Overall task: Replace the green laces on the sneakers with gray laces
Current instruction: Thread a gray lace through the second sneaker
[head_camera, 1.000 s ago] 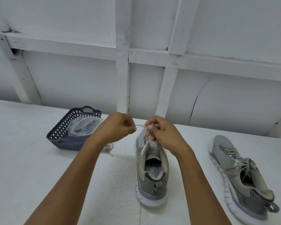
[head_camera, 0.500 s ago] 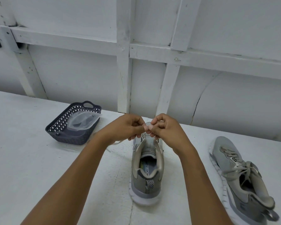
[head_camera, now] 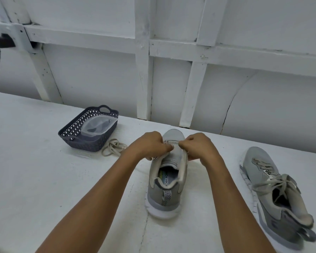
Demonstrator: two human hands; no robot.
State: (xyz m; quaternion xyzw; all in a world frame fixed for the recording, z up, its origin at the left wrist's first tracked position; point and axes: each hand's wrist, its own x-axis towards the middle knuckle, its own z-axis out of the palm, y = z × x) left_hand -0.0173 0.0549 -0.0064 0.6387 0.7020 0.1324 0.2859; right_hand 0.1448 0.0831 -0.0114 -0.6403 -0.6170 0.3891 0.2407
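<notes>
A grey sneaker (head_camera: 165,190) stands upright in the middle of the white table, heel toward me. My left hand (head_camera: 150,144) and my right hand (head_camera: 197,145) meet over its front eyelets, fingers curled, each pinching a pale lace (head_camera: 171,142) that runs across the shoe between them. A second grey sneaker (head_camera: 274,196) lies tilted on its side at the right, with a lace tied through it. A loose pale lace (head_camera: 112,147) lies bunched on the table left of my hands.
A dark perforated basket (head_camera: 77,141) with a clear plastic bag (head_camera: 97,126) inside sits at the back left. A white panelled wall (head_camera: 142,73) rises right behind the table. A black cable hangs at the far left.
Both hands have dropped from above the shoe down onto its front eyelets, drawing the lace flat across it. The view shifted, so the loose lace by the basket is in sight.
</notes>
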